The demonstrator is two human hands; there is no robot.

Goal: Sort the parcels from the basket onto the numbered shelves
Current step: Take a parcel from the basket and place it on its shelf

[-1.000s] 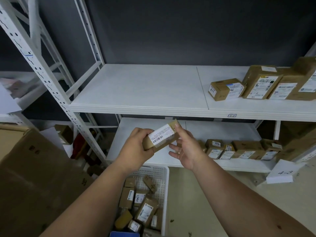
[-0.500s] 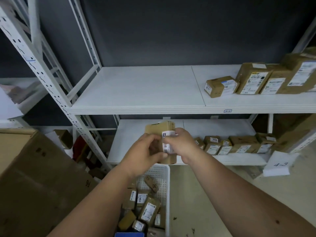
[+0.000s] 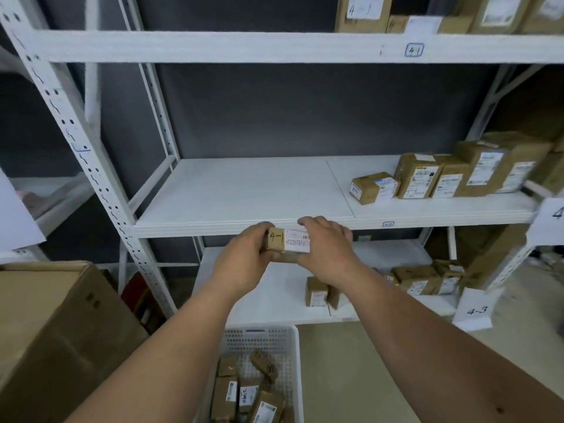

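A small brown parcel (image 3: 282, 241) with a white label and "4-1" handwritten on it is held in front of the middle shelf's edge. My left hand (image 3: 244, 257) grips its left end and my right hand (image 3: 326, 248) grips its right end. Below, a white perforated basket (image 3: 283, 337) on the floor holds several more brown parcels (image 3: 241, 392). The top shelf (image 3: 244, 45) carries the tag "4-1" (image 3: 414, 50), the middle shelf (image 3: 244, 193) a small tag (image 3: 388, 224), and a paper sign "4-3" (image 3: 476, 311) hangs by the bottom shelf (image 3: 274, 294).
Several parcels (image 3: 442, 175) stand at the right of the middle shelf, more boxes (image 3: 363, 10) on the top shelf and some (image 3: 421, 279) on the bottom shelf. A large cardboard box (image 3: 52, 331) stands at my left. White perforated uprights (image 3: 79, 148) frame the rack.
The parcel has been turned so its "4-1" marking faces me, and both hands have lifted it. My view has tilted up, bringing the top shelf into sight.
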